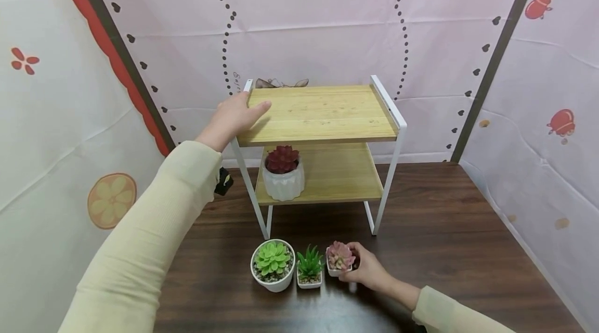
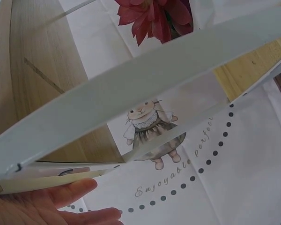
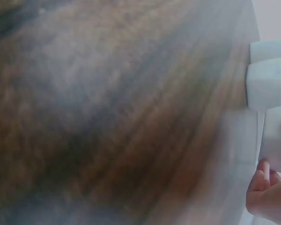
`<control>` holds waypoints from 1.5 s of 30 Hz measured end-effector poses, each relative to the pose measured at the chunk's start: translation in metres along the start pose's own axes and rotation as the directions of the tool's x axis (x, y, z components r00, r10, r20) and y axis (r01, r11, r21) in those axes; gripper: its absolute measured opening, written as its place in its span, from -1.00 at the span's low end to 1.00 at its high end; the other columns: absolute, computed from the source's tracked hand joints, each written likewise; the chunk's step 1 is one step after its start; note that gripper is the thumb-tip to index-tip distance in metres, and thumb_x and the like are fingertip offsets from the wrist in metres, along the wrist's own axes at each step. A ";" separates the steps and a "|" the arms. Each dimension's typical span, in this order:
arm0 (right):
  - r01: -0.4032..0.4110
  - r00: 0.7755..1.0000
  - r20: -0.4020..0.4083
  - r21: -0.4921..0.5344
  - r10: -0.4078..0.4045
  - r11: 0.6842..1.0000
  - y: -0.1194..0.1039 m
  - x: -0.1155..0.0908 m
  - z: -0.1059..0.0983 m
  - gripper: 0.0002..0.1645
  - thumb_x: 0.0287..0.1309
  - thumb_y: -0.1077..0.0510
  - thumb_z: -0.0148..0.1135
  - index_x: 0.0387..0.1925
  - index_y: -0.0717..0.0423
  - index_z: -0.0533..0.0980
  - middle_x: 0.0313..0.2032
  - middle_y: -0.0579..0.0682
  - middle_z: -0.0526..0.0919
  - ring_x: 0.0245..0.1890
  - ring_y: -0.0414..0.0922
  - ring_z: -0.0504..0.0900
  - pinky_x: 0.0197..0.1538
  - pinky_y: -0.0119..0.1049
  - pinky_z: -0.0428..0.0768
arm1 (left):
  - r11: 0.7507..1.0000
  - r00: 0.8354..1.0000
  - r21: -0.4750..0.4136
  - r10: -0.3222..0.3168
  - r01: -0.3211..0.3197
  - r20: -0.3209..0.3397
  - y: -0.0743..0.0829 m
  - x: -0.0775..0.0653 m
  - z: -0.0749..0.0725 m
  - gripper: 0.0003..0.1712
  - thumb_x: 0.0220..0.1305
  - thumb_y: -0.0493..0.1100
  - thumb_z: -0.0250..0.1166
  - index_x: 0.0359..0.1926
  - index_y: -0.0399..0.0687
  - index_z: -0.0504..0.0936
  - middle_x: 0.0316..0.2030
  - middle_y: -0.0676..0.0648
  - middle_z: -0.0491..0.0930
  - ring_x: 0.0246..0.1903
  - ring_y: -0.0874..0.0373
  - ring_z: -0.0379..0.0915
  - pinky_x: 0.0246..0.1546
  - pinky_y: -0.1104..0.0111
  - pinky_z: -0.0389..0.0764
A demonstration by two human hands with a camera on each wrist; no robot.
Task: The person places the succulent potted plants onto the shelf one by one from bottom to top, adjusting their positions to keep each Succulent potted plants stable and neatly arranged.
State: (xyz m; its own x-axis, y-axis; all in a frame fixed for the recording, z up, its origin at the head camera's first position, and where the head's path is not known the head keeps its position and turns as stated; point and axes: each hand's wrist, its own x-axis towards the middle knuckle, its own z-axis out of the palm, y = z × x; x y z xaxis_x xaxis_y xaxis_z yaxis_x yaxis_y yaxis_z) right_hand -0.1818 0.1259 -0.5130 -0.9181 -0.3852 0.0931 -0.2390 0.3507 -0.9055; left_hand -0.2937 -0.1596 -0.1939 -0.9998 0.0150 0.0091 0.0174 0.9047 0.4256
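Note:
My left hand (image 1: 237, 117) holds the top left edge of a two-tier shelf (image 1: 323, 114), thumb over the wooden board and fingers outside the white frame. In the left wrist view those fingers (image 2: 91, 215) reach along the outer side. My right hand (image 1: 369, 269) pinches a small white pot with a pink succulent (image 1: 340, 256); the right wrist view shows fingers on the white pot (image 3: 275, 140). Whether its base touches the table cannot be told. Beside it stand a spiky green plant (image 1: 309, 265) in a square pot and a bright green succulent (image 1: 272, 259) in a round pot.
On the lower tier, at left, sits a dark red succulent (image 1: 283, 160) in a ribbed white pot (image 1: 284, 183). A small black object (image 1: 224, 182) lies behind my left sleeve. Printed cloth (image 1: 313, 21) surrounds the dark wooden table (image 1: 435, 229) at back and sides.

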 end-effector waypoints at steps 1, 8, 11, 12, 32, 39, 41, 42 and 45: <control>-0.004 1.000 -0.002 -0.001 0.004 1.000 -0.002 0.000 -0.002 -0.27 -0.38 0.30 0.48 -0.07 0.37 0.34 -0.20 0.10 0.54 -0.31 -0.35 0.49 -0.20 -0.41 0.53 | 1.000 1.000 0.002 0.000 0.000 0.000 -0.001 0.000 0.000 -0.03 0.26 0.37 -0.19 0.40 -0.26 -0.11 0.36 -0.31 -0.01 0.32 -0.29 -0.10 0.27 -0.12 0.04; -0.024 1.000 -0.015 -0.037 0.023 0.999 -0.016 0.006 -0.018 -0.25 -0.36 0.29 0.48 -0.04 0.41 0.33 -0.18 0.14 0.54 -0.27 -0.24 0.51 -0.22 -0.44 0.53 | 1.000 1.000 0.009 0.003 -0.003 -0.006 -0.002 0.002 0.001 -0.03 0.26 0.38 -0.23 0.40 -0.26 -0.09 0.36 -0.31 0.00 0.32 -0.30 -0.11 0.28 -0.12 -0.02; -0.021 1.000 -0.013 -0.059 0.020 0.998 -0.022 0.008 -0.024 -0.24 -0.36 0.28 0.48 -0.03 0.42 0.33 -0.17 0.15 0.54 -0.25 -0.19 0.51 -0.21 -0.44 0.53 | 1.000 1.000 0.007 0.000 0.000 -0.005 -0.003 0.001 0.001 -0.04 0.26 0.38 -0.23 0.40 -0.25 -0.09 0.36 -0.30 0.00 0.32 -0.30 -0.13 0.28 -0.12 -0.03; -0.016 1.000 -0.010 -0.061 0.015 0.998 -0.024 0.009 -0.026 -0.24 -0.36 0.29 0.48 -0.03 0.43 0.33 -0.18 0.15 0.54 -0.25 -0.19 0.51 -0.21 -0.42 0.53 | 1.000 1.000 0.006 0.000 0.000 -0.004 -0.003 0.001 0.001 -0.04 0.26 0.38 -0.23 0.40 -0.26 -0.10 0.36 -0.31 -0.01 0.32 -0.30 -0.13 0.28 -0.12 -0.03; 0.010 1.000 -0.007 -0.015 -0.010 1.000 -0.090 0.029 -0.069 -0.20 -0.28 0.33 0.44 0.05 0.48 0.27 -0.16 0.24 0.54 -0.27 -0.17 0.53 -0.21 -0.38 0.56 | 1.000 1.000 0.020 0.013 -0.013 -0.010 0.000 0.000 -0.002 -0.03 0.27 0.38 -0.23 0.40 -0.26 -0.12 0.37 -0.30 -0.04 0.33 -0.30 -0.17 0.29 -0.13 -0.08; -0.003 0.999 -0.042 -0.031 0.002 1.000 -0.113 0.039 -0.080 -0.18 -0.22 0.28 0.42 0.11 0.47 0.25 -0.09 0.27 0.51 -0.21 -0.11 0.53 -0.22 -0.42 0.54 | 1.000 1.000 0.012 0.017 -0.017 -0.012 0.000 0.000 0.000 -0.04 0.27 0.37 -0.23 0.40 -0.27 -0.11 0.37 -0.30 -0.03 0.34 -0.29 -0.17 0.30 -0.11 -0.09; -0.009 0.999 -0.051 -0.025 0.008 1.000 -0.117 0.042 -0.081 -0.18 -0.22 0.27 0.42 0.11 0.44 0.27 -0.10 0.25 0.52 -0.21 -0.11 0.53 -0.21 -0.40 0.54 | 1.000 1.000 0.010 0.017 -0.017 -0.013 -0.001 0.000 0.000 -0.04 0.27 0.37 -0.23 0.39 -0.27 -0.11 0.37 -0.30 -0.03 0.34 -0.29 -0.16 0.31 -0.10 -0.09; -0.013 0.999 -0.053 -0.021 0.012 1.000 -0.118 0.043 -0.082 -0.19 -0.23 0.27 0.42 0.10 0.43 0.28 -0.11 0.24 0.53 -0.21 -0.12 0.53 -0.20 -0.39 0.54 | 1.000 1.000 0.009 0.015 -0.015 -0.014 -0.001 0.000 0.000 -0.04 0.27 0.37 -0.22 0.40 -0.27 -0.11 0.37 -0.30 -0.03 0.34 -0.29 -0.16 0.31 -0.10 -0.09; -0.029 0.999 -0.046 -0.001 0.029 1.000 -0.121 0.048 -0.083 -0.20 -0.22 0.26 0.42 0.11 0.40 0.29 -0.11 0.21 0.54 -0.20 -0.13 0.53 -0.16 -0.36 0.53 | 1.000 1.000 0.010 0.017 -0.017 -0.015 -0.001 -0.001 0.001 -0.05 0.28 0.36 -0.22 0.39 -0.28 -0.10 0.37 -0.30 -0.02 0.33 -0.29 -0.15 0.31 -0.09 -0.09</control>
State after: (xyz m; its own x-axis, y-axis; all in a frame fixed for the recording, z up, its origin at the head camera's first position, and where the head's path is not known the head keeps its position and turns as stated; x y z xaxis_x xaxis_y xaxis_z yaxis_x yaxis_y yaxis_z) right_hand -0.2234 0.1359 -0.3644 -0.9383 -0.3352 0.0857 -0.2126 0.3630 -0.9072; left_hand -0.2931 -0.1604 -0.1951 -0.9993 0.0240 0.0304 0.0344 0.9088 0.4159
